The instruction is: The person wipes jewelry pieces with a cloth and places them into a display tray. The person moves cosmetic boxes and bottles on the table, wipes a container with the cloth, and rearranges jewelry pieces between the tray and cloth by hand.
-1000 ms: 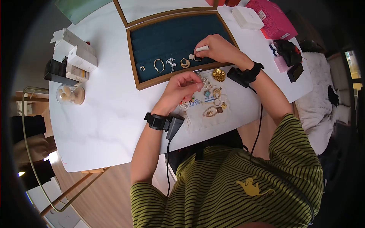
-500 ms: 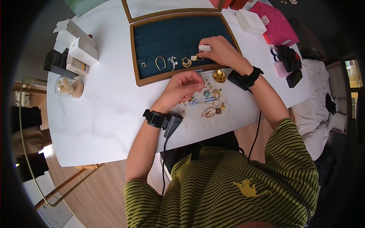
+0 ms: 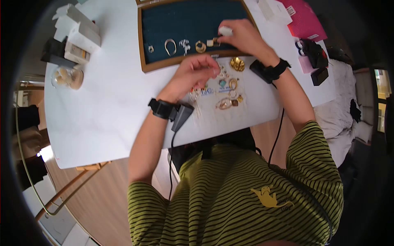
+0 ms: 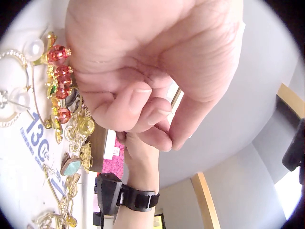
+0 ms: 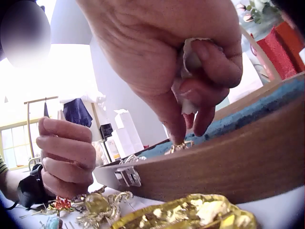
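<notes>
My right hand (image 3: 243, 37) is over the blue-lined wooden case (image 3: 141, 39), a crumpled white piece (image 3: 225, 31) gripped in its curled fingers. In the right wrist view its fingertips reach down to a gold piece (image 5: 179, 147) inside the case. A gold hoop (image 3: 200, 46), a silver piece (image 3: 184, 46), an oval bangle (image 3: 170, 47) and a small ring (image 3: 151, 49) lie in a row there. My left hand (image 3: 192, 78) hovers by the case's front edge, fingers curled and thumb meeting a fingertip, nothing visible between them. Beneath it are red beads (image 4: 62, 90) and a turquoise piece (image 4: 71, 166).
Mixed jewelry lies on a clear printed bag (image 3: 213, 112) before the case, near a gold shell-like piece (image 3: 237, 64). White boxes (image 3: 84, 37) and a glass dome (image 3: 67, 78) stand left. At right are a pink bag (image 3: 308, 22), a white box (image 3: 276, 11) and dark items (image 3: 314, 53).
The head view has shifted, so the case and hands appear higher in it. Both hands keep nearly the same places beside and over the case, the right still gripping the white piece.
</notes>
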A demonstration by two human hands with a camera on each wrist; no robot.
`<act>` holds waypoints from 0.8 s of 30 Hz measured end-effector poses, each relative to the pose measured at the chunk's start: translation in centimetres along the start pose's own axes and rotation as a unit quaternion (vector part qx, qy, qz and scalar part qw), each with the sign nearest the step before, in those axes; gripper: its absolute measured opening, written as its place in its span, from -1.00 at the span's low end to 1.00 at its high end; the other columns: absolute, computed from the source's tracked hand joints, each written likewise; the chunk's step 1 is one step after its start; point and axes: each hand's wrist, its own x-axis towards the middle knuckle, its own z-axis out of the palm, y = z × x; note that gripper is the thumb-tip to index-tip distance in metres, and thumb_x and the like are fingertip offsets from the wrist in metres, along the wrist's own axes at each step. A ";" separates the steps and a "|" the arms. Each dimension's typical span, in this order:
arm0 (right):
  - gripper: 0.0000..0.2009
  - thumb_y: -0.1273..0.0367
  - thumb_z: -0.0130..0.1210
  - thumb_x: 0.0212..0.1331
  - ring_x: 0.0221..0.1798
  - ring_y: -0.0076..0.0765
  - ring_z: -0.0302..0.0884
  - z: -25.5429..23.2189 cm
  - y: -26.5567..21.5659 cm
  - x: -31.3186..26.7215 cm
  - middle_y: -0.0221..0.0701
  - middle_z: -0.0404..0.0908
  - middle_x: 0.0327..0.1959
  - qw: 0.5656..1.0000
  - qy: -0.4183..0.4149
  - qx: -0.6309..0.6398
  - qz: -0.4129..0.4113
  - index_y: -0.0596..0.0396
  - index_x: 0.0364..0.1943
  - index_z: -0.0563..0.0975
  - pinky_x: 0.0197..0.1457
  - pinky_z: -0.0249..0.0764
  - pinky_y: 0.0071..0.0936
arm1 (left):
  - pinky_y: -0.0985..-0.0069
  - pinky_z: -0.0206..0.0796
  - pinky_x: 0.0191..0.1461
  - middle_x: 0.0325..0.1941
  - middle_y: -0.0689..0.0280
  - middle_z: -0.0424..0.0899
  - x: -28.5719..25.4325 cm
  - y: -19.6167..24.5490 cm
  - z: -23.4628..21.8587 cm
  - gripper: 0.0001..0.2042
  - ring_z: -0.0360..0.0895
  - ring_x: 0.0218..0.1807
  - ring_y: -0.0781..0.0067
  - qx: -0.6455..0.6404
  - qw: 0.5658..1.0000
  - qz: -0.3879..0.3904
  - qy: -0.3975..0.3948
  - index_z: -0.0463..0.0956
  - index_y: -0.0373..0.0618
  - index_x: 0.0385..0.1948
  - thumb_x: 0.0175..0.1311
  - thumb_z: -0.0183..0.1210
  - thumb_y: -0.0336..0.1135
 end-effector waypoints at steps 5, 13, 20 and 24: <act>-0.76 0.30 0.35 -0.02 -0.41 -0.07 0.55 -3.0 -3.3 -3.0 -0.18 0.61 -0.45 0.999 0.032 0.029 0.027 0.13 -0.32 0.60 -0.30 0.46 -0.37 | 0.79 -0.03 -0.62 -0.47 0.44 0.48 0.0 -0.2 -0.4 -0.93 0.16 -0.65 0.81 -0.044 0.999 0.031 -0.005 0.51 -0.15 -0.26 0.35 0.11 -0.39; -0.80 0.34 0.33 -0.01 -0.37 -0.08 0.56 0.0 -8.5 -8.8 -0.23 0.63 -0.44 0.987 -0.093 0.131 0.025 0.12 -0.33 0.63 -0.27 0.45 -0.29 | 0.73 -0.05 -0.59 -0.47 0.47 0.49 0.2 -0.8 -1.2 -0.78 0.16 -0.61 0.76 -0.088 0.995 0.048 -0.017 0.52 -0.14 -0.30 0.43 0.04 -0.19; -0.79 0.32 0.29 0.00 -0.34 -0.04 0.59 1.5 -10.2 -7.5 -0.24 0.65 -0.41 0.987 -0.128 0.095 -0.017 0.05 -0.28 0.62 -0.25 0.47 -0.20 | 0.72 -0.07 -0.62 -0.56 0.47 0.43 0.1 -0.6 -1.0 -0.73 0.13 -0.65 0.76 -0.104 0.992 0.063 0.016 0.52 -0.15 -0.40 0.40 0.09 -0.15; -0.78 0.30 0.28 0.01 -0.35 -0.04 0.60 2.6 -10.1 -7.4 -0.23 0.65 -0.41 0.990 -0.118 0.063 -0.047 0.06 -0.26 0.62 -0.27 0.48 -0.18 | 0.73 -0.06 -0.59 -0.51 0.48 0.41 -0.1 -0.4 -1.4 -0.76 0.12 -0.61 0.76 -0.082 0.994 0.072 -0.005 0.47 -0.13 -0.36 0.45 0.00 -0.19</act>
